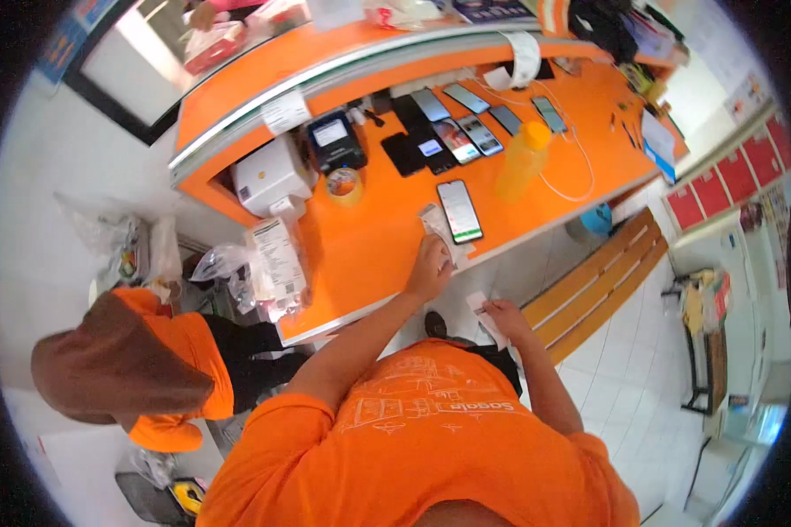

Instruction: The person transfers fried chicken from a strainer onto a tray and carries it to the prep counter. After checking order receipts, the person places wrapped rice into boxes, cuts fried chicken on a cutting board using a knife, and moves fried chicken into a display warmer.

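Note:
At the counter's front edge my left hand (431,270) has its fingers closed on a long printed paper slip (434,220); part of the slip lies on the orange counter (351,255). Just beyond it lies a phone (460,211) with a lit white screen and a green bar. My right hand (506,318), lower and off the counter's edge, pinches another pale paper slip (486,314). A yellow bottle (520,162) stands right of the phone.
Several phones (453,140) lie in rows farther back. A tape roll (344,186), a black device (335,143) and a white printer (272,176) are at left, near a plastic-wrapped parcel (277,259). A person (132,369) is at my left; a wooden bench (598,285) stands right.

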A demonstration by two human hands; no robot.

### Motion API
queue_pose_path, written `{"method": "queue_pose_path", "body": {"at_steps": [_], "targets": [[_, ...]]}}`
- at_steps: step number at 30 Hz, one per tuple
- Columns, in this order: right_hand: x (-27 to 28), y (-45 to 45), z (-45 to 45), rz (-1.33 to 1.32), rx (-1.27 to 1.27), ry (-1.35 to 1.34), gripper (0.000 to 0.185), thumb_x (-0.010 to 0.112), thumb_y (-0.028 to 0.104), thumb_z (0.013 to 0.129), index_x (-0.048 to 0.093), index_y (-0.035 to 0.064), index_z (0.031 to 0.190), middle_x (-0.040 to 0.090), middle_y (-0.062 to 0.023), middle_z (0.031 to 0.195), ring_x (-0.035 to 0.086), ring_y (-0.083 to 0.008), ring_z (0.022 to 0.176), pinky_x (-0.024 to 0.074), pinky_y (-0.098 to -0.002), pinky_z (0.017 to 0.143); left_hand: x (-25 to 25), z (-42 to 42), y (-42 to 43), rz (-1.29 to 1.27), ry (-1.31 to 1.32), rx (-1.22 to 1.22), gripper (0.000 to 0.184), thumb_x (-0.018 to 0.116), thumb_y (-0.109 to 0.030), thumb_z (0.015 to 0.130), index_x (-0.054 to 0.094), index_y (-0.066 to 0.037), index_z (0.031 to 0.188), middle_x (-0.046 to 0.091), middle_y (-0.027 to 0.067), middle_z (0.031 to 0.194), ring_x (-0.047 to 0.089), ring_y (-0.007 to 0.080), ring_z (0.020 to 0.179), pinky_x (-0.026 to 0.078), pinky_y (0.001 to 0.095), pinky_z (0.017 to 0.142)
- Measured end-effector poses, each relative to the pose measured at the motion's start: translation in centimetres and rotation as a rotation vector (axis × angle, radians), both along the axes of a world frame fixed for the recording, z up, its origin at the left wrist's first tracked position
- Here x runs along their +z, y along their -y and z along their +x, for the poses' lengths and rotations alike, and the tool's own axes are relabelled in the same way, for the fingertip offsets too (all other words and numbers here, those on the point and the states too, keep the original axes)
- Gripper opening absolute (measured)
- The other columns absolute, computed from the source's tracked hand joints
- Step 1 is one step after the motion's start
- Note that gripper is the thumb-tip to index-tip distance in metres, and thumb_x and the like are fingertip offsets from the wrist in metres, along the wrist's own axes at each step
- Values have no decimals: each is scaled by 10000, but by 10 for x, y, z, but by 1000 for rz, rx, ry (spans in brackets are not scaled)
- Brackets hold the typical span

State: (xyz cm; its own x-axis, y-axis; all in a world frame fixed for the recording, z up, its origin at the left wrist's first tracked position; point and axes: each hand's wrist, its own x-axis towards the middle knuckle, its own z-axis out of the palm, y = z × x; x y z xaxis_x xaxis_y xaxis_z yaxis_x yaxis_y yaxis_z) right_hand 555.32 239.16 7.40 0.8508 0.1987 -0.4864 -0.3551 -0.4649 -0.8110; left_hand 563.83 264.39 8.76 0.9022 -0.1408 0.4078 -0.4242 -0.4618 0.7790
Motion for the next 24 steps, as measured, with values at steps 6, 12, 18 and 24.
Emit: {"method": "queue_pose_path", "body": {"at_steps": [6, 12, 18, 24], "targets": [[24, -30, 21, 187, -259, 143, 251, 601, 243, 1027, 631, -5, 1002, 638, -31, 828, 579, -108, 776, 478, -306, 697, 30, -28, -10, -374, -492, 254, 251, 697, -151, 925, 530, -29, 1067, 608, 98, 1019, 615, 269, 873, 493, 404, 752], [76, -121, 59, 142, -26, 530, 211, 625, 204, 1003, 598, -3, 972, 622, -81, 848, 590, -148, 828, 479, -306, 727, 44, -74, -29, -1026, -924, -18, 299, 706, -222, 974, 612, -71, 1214, 684, 28, 1012, 682, 165, 901, 542, 336, 718], [62, -164, 113, 139, 553, 223, 209, 724, 206, 934, 645, 14, 949, 638, -42, 838, 590, -132, 772, 486, -310, 690, 71, -92, -109, -1148, -540, 613, 293, 685, -134, 981, 625, -37, 1251, 701, 62, 1127, 675, 142, 953, 563, 328, 827], [82, -265, 288, 86, 410, 764, 194, 742, 172, 885, 678, 47, 1019, 719, -82, 896, 700, -228, 834, 545, -361, 739, 75, -195, -158, -649, -266, 846, 354, 675, -9, 957, 521, 11, 1275, 674, 113, 1148, 662, 181, 1046, 534, 316, 906]]}}
